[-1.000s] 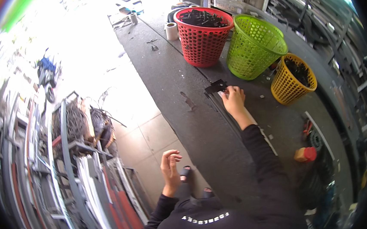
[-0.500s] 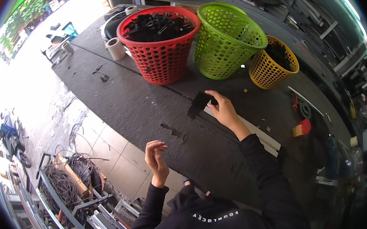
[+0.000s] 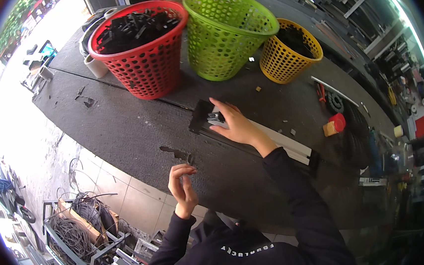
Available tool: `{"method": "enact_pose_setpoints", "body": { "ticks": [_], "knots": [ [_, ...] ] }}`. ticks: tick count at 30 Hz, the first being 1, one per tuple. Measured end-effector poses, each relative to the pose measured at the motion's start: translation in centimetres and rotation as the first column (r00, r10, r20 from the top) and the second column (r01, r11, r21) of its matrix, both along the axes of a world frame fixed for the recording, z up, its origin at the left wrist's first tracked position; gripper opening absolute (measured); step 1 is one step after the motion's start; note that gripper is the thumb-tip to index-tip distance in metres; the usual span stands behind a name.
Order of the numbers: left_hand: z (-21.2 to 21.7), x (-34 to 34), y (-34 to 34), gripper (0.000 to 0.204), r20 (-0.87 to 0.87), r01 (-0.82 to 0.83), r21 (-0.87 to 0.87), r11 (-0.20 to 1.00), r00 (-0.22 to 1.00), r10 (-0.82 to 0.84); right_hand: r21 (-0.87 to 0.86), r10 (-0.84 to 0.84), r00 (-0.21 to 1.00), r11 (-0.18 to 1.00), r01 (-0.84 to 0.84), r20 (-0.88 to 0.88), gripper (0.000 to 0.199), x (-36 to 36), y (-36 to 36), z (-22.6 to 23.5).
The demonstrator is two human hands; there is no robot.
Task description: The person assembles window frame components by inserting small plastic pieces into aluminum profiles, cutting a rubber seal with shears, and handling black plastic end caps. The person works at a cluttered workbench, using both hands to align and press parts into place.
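Note:
My right hand (image 3: 237,126) is over the far end of a long pale grey bar (image 3: 287,145) lying on the dark table (image 3: 122,124). Its thumb and fingers are spread apart around a few small grey-black pieces (image 3: 215,117), which lie on a black block (image 3: 198,117) at the bar's end. Whether the fingers touch these pieces is hard to see. Lower and to the left, my left hand (image 3: 182,187) is raised at the table's near edge, fingers curled together toward the thumb. Whatever its fingertips hold, if anything, is too small to make out.
Along the back stand a red basket (image 3: 142,63) full of black pieces, a green basket (image 3: 215,50) and a yellow basket (image 3: 286,64) with dark contents. A red-capped jar (image 3: 334,124) stands at the right. Coiled cables (image 3: 82,222) fill a metal rack at lower left.
My view has shifted, so the baskets and table sit further left. My right hand has spread its thumb and fingers, and small pieces now show between them. The left hand stays curled.

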State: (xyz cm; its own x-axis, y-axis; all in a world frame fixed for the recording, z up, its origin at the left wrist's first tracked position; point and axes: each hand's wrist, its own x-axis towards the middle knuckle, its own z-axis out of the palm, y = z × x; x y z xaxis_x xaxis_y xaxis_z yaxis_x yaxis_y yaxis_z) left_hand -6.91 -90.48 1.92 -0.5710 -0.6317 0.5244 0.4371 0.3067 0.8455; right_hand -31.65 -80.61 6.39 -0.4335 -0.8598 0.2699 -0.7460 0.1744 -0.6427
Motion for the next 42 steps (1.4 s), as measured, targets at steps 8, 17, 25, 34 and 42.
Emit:
{"method": "enact_pose_setpoints", "body": {
  "ticks": [8, 17, 25, 34, 42],
  "knots": [
    [2.3, -0.9, 8.9, 0.024, 0.038, 0.138, -0.051, 0.989, 0.99, -0.136, -0.165, -0.328, 0.934, 0.922, 0.35, 0.144, 0.063, 8.6, 15.9, 4.4],
    [1.9, -1.2, 37.0, 0.024, 0.024, 0.868, -0.122, 0.481, 0.487, -0.873, -0.204, -0.897, 0.354, 0.306, 0.93, 0.264, 0.041, 31.9, 49.5, 4.5],
    [4.6, 6.0, 64.8, 0.02, 0.147, 0.975, -0.189, -0.12, -0.093, -0.985, 0.172, -0.792, -0.47, -0.439, 0.882, 0.39, 0.04, 51.4, 70.0, 3.0],
    [4.8, 2.9, 84.6, 0.02, 0.373, 0.933, -0.33, -0.141, -0.009, -0.928, 0.65, -0.816, -0.486, -0.189, 0.736, 0.314, 0.053, 56.0, 84.6, -2.3],
    [4.3, -10.5, 97.9, 0.021, 0.394, 0.835, -0.473, 0.28, 0.485, -0.781, 0.608, -0.954, -0.299, -0.223, 0.762, 0.025, 0.047, 42.8, 108.6, 0.1]
  ]
}}
